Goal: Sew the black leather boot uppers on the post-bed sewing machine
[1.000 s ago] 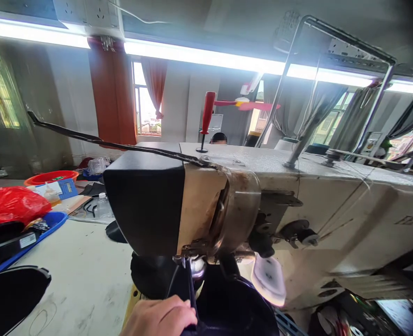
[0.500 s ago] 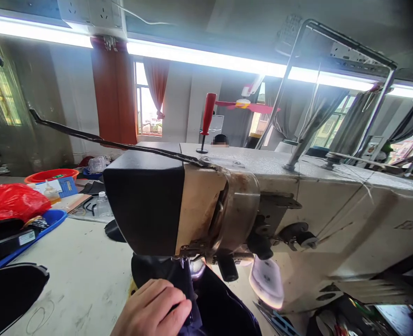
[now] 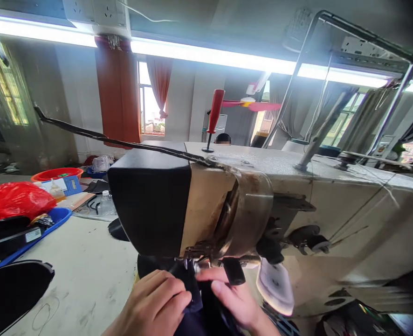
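Note:
Dark fabric (image 3: pixel 200 310) lies under the head of a sewing machine (image 3: pixel 157 205), by the needle area (image 3: pixel 188 263). My left hand (image 3: pixel 157 301) is closed on the fabric just left of the needle, its fingers curled and pressed together. From the right, my right hand (image 3: pixel 237 298) reaches in beneath the machine head. Its index finger stretches toward the presser foot and its thumb stands apart, over the fabric. The machine's small black lever (image 3: pixel 234 271) partly covers this hand. Fabric below the hands runs out of view.
On the left, a blue tray (image 3: pixel 58 217) holds black pieces and a red plastic bag (image 3: pixel 16 200). A black panel (image 3: pixel 16 291) lies nearer. A clear bottle (image 3: pixel 106 203) stands behind. Atop the machine are a red-handled screwdriver (image 3: pixel 216 112) and a metal thread stand (image 3: pixel 300 60).
My right hand has come into view from the lower right and reached the fabric by the presser foot. My left hand stays on the fabric. The view has shifted slightly.

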The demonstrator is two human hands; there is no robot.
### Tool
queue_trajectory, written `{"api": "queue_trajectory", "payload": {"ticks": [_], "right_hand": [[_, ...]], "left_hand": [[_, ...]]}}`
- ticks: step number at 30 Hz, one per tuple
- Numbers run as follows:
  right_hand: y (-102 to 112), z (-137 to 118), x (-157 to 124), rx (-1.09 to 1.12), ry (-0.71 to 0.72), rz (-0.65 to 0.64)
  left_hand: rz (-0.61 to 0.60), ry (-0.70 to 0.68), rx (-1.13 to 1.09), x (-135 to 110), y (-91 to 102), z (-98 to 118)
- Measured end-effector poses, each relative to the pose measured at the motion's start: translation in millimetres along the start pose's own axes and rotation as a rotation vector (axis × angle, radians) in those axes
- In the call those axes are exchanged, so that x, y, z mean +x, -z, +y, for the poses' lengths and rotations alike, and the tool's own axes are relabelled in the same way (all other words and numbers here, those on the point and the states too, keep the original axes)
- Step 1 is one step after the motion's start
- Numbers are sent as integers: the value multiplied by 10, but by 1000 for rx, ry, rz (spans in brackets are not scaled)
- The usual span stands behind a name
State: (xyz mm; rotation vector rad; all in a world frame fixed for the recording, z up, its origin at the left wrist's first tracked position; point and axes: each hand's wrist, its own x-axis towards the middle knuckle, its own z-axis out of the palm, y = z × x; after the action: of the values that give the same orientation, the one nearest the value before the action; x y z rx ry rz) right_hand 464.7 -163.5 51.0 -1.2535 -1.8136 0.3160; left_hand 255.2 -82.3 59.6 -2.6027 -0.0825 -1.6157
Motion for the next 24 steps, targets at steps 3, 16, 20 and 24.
{"api": "queue_trajectory", "payload": {"ticks": [3, 16, 20, 24], "right_hand": [[-42, 14, 10, 37, 91, -2], [-107, 32, 61, 166, -83, -20], [-125, 39, 70, 204, -116, -1], [-115, 29, 87, 188, -139, -20]], "left_hand": [[34, -45, 9, 21, 8, 19], [-98, 16, -65, 80, 35, -53], [-95, 39, -31, 105, 5, -73], [-111, 41, -6, 91, 17, -105]]}}
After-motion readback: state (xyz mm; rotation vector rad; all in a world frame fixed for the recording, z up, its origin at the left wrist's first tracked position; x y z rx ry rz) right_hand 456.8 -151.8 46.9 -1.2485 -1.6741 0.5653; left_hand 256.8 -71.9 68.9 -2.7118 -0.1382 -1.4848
